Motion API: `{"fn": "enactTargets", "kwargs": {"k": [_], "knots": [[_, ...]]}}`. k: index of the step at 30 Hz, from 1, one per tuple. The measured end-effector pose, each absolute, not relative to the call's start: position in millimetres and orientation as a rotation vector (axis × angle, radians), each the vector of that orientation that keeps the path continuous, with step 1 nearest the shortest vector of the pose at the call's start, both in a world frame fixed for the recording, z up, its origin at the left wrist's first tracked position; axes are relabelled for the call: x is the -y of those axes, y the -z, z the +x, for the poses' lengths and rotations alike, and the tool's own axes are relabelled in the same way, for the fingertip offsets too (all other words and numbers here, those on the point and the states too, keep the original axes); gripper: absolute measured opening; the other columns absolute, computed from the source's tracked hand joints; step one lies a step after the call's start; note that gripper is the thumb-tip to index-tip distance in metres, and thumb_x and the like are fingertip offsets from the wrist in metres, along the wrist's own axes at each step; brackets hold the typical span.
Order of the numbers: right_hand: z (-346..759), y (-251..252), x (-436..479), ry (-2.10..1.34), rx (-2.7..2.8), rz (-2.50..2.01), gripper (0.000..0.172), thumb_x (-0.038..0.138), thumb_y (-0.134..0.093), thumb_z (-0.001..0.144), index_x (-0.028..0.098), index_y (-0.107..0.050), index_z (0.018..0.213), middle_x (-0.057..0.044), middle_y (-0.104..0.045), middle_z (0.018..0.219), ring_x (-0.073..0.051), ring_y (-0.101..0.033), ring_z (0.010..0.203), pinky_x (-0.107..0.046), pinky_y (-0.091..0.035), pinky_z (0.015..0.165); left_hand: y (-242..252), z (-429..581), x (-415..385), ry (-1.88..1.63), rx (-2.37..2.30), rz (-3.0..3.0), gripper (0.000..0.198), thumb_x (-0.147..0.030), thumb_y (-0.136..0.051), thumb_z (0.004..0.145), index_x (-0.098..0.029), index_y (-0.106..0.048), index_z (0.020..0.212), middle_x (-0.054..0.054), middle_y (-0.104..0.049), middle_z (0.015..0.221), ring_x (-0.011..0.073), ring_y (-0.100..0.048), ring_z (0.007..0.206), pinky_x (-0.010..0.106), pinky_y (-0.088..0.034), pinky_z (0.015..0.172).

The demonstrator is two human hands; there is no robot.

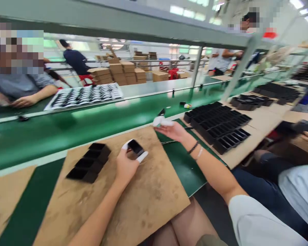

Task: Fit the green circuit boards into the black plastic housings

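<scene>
My left hand [127, 166], with white covers on its fingertips, grips a small black box [136, 147] above the brown board [154, 184]. To its left, a short row of similar black boxes [89, 162] rests on the board. My right hand [173, 129] reaches out over the near edge of the green conveyor belt [141, 114], its fingertips in white covers too. A small dark piece [161, 111] shows at those fingertips, blurred; its kind cannot be made out.
Many black boxes [218, 124] stand in rows on the right. On the belt lies a small black and white item [186, 105]. Across it, a co-worker's hand [25, 101] is beside a white tray [86, 95] of parts. A grey beam [118, 20] crosses overhead; another person sits at right.
</scene>
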State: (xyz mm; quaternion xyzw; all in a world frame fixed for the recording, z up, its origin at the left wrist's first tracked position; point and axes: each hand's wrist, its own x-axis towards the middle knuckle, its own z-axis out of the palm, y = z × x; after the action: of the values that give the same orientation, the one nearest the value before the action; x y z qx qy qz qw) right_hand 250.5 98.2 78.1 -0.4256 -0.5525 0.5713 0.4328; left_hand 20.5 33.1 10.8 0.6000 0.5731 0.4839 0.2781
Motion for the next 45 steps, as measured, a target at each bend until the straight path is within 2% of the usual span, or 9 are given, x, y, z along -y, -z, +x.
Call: {"fn": "enactTargets", "kwargs": {"k": [8, 14, 22, 28, 30, 33, 36, 40, 45], "knots": [[242, -67, -91, -1.519, 1.210, -0.772, 0.028, 0.040, -0.073, 0.076, 0.024, -0.068, 0.098, -0.008, -0.075, 0.123, -0.029, -0.067, 0.128, -0.051, -0.052, 0.114, -5, 21, -39, -1.489, -1.372, 1.697, 0.067, -0.035, -0.090, 0.067, -0.015, -0.063, 0.125, 0.014, -0.073, 0.124, 0.0259, -0.071, 0.112, 0.043, -0.055, 0.106], [210, -66, -58, -1.227, 1.374, -0.707, 0.058, 0.036, -0.100, 0.054, 0.029, -0.067, 0.102, -0.001, -0.074, 0.114, -0.027, -0.068, 0.120, -0.047, -0.055, 0.107, -13, 23, -31, -1.524, -1.305, 1.854, 0.069, -0.032, -0.091, 0.066, -0.018, -0.064, 0.128, 0.010, -0.073, 0.127, 0.0265, -0.069, 0.118, 0.042, -0.054, 0.109], [204, -67, -51, -1.179, 1.385, -0.645, 0.049, 0.034, -0.101, 0.056, 0.029, -0.070, 0.093, 0.001, -0.073, 0.108, -0.028, -0.063, 0.126, -0.047, -0.055, 0.106, -18, 23, -29, -1.585, -1.190, 1.910, 0.064, -0.031, -0.090, 0.069, -0.018, -0.062, 0.125, 0.009, -0.073, 0.124, 0.0271, -0.068, 0.119, 0.043, -0.054, 0.108], [209, -69, -54, -1.499, 1.154, -0.693, 0.033, 0.032, -0.092, 0.066, 0.030, -0.070, 0.091, 0.003, -0.075, 0.108, -0.026, -0.068, 0.118, -0.042, -0.060, 0.100, -22, 25, -25, -1.331, -1.255, 1.613, 0.068, -0.047, -0.093, 0.064, -0.021, -0.052, 0.112, 0.007, -0.070, 0.112, 0.0276, -0.068, 0.107, 0.042, -0.057, 0.094], [211, -65, -57, -1.605, 1.073, -0.722, 0.026, 0.033, -0.087, 0.070, 0.030, -0.070, 0.090, 0.002, -0.075, 0.110, -0.024, -0.069, 0.117, -0.040, -0.061, 0.098, -21, 25, -27, -1.208, -1.256, 1.470, 0.061, -0.049, -0.085, 0.074, -0.023, -0.047, 0.113, 0.007, -0.069, 0.112, 0.0263, -0.067, 0.107, 0.040, -0.056, 0.092], [214, -56, -65, -1.693, 0.994, -0.758, 0.025, 0.039, -0.082, 0.074, 0.029, -0.070, 0.094, -0.001, -0.076, 0.115, -0.026, -0.068, 0.120, -0.040, -0.063, 0.095, -18, 26, -30, -1.117, -1.249, 1.438, 0.037, -0.037, -0.064, 0.093, -0.024, -0.042, 0.119, 0.008, -0.065, 0.124, 0.0239, -0.064, 0.117, 0.040, -0.052, 0.100], [216, -48, -72, -1.715, 0.958, -0.783, 0.026, 0.043, -0.078, 0.078, 0.029, -0.071, 0.098, -0.002, -0.076, 0.121, -0.027, -0.068, 0.120, -0.040, -0.064, 0.091, -19, 26, -29, -1.002, -1.530, 1.701, 0.027, -0.019, -0.062, 0.089, -0.021, -0.045, 0.110, 0.011, -0.061, 0.126, 0.0266, -0.061, 0.119, 0.045, -0.046, 0.106], [219, -44, -78, -1.693, 0.917, -0.819, 0.020, 0.038, -0.074, 0.078, 0.029, -0.070, 0.095, -0.002, -0.076, 0.123, -0.026, -0.068, 0.119, -0.039, -0.064, 0.088, -31, 22, -23, -0.652, -1.829, 1.983, 0.037, -0.022, -0.075, 0.076, -0.020, -0.050, 0.102, 0.011, -0.065, 0.113, 0.0340, -0.062, 0.115, 0.052, -0.040, 0.105], [220, -43, -79, -1.643, 1.019, -0.830, 0.025, 0.041, -0.075, 0.078, 0.027, -0.070, 0.097, -0.005, -0.075, 0.121, -0.026, -0.070, 0.116, -0.040, -0.063, 0.088, -44, 9, -20, -0.454, -1.664, 1.876, 0.083, -0.048, -0.088, 0.067, -0.021, -0.048, 0.133, 0.012, -0.068, 0.112, 0.0417, -0.059, 0.123, 0.061, -0.036, 0.110]]}}
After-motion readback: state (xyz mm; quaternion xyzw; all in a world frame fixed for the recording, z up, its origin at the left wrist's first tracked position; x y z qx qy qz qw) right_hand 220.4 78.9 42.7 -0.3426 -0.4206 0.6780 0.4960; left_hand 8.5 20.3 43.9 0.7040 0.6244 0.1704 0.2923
